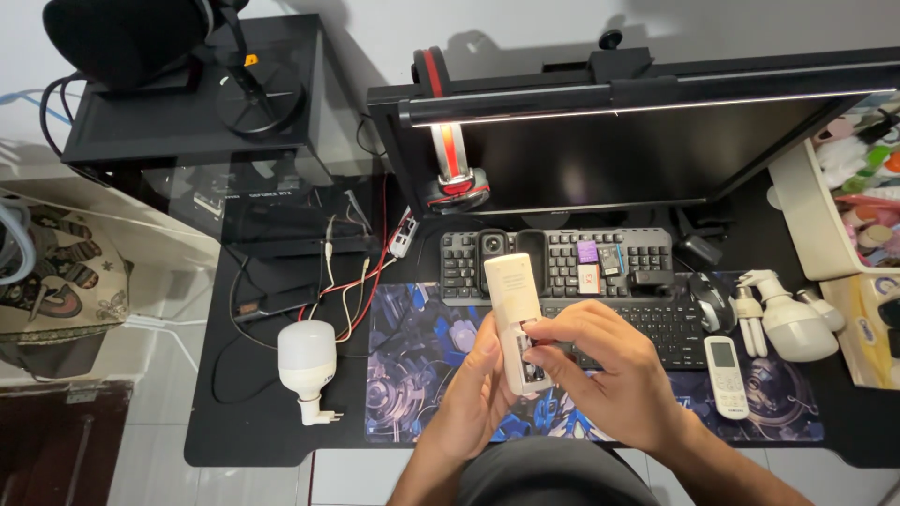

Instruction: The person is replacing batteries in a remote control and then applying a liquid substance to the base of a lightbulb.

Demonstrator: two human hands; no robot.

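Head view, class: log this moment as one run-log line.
left hand: holds remote | right hand: fingers at its open back | nearby: keyboard, bulb

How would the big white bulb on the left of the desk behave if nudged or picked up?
The white bulb lies on its side on the black desk, so its rounded body would probably roll, likely in an arc since the base is narrower. The plug adapter on its base may check the roll. It looks like plastic-shelled LED, so probably light for its size and smooth to grip.
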